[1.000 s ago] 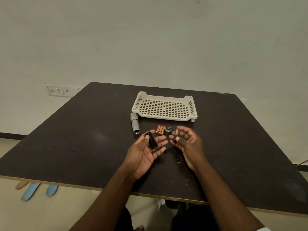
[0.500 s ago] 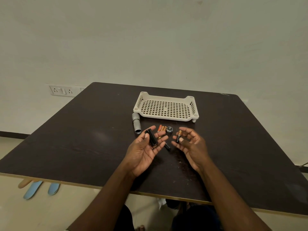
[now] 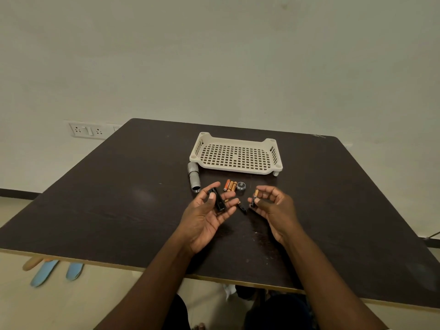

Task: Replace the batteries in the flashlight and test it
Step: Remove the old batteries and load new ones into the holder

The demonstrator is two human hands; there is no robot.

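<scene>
My left hand (image 3: 206, 216) lies palm up over the table and holds a black battery holder (image 3: 217, 199) between thumb and fingers. My right hand (image 3: 273, 208) pinches an orange-and-black battery (image 3: 254, 197) upright at its fingertips. Another battery (image 3: 242, 206) lies on the table between the hands. Three orange batteries (image 3: 230, 185) lie side by side just beyond my left fingers. The silver flashlight body (image 3: 194, 177) lies to their left, open end toward me. Its round silver end cap (image 3: 241, 186) stands right of the batteries.
A cream perforated plastic tray (image 3: 235, 156) stands behind the parts on the dark table (image 3: 119, 198). The table's near edge runs under my forearms. A wall socket plate (image 3: 87, 131) is at the left; blue slippers (image 3: 45, 272) lie on the floor.
My right hand has drawn a little to the right, away from the left, with the battery still pinched. A battery on the table between the hands is now uncovered. The left hand has barely moved.
</scene>
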